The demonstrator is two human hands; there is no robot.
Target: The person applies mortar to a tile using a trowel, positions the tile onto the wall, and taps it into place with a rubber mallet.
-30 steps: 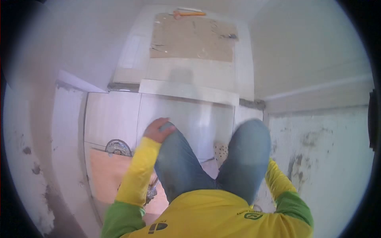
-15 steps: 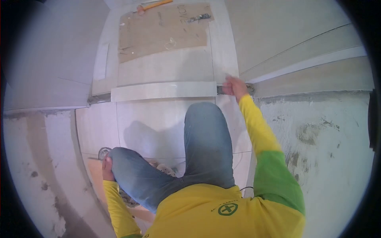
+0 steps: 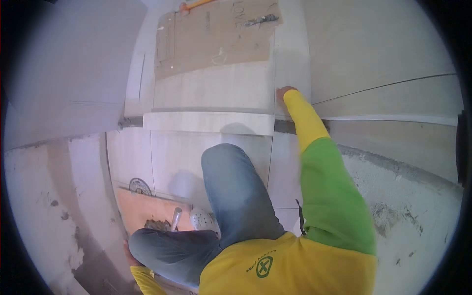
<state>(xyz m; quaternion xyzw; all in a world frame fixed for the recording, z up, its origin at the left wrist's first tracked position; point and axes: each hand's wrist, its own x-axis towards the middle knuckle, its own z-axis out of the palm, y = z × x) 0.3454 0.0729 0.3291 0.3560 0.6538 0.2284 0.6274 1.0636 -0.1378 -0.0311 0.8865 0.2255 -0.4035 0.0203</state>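
My right hand (image 3: 286,92) is low over the pale floor tile on the right, just beyond the dark gap (image 3: 285,126) between tiles. Its fingers look bent downward, but the sleeve and the hand's back mostly hide them, and nothing held shows. A narrow tile strip (image 3: 209,123) lies across the floor to its left, covering part of the gap line. Against the outer side of my bent left knee rests my left hand (image 3: 131,253). Its fingers are largely hidden by the knee.
Cardboard (image 3: 211,37) covers the far tiles, with an orange-handled hammer (image 3: 191,6) and a grey-smeared tool (image 3: 261,20) on it. Near my left leg, an orange board (image 3: 147,206) bears mortar (image 3: 158,225) and a tool handle (image 3: 176,217). A round metal piece (image 3: 140,186) lies beside it. Walls flank both sides.
My right hand has gone forward and down, from above the gap to the tile beyond it. My left knee and left hand have shifted back, exposing the board, mortar and tool handle. The view has shifted.
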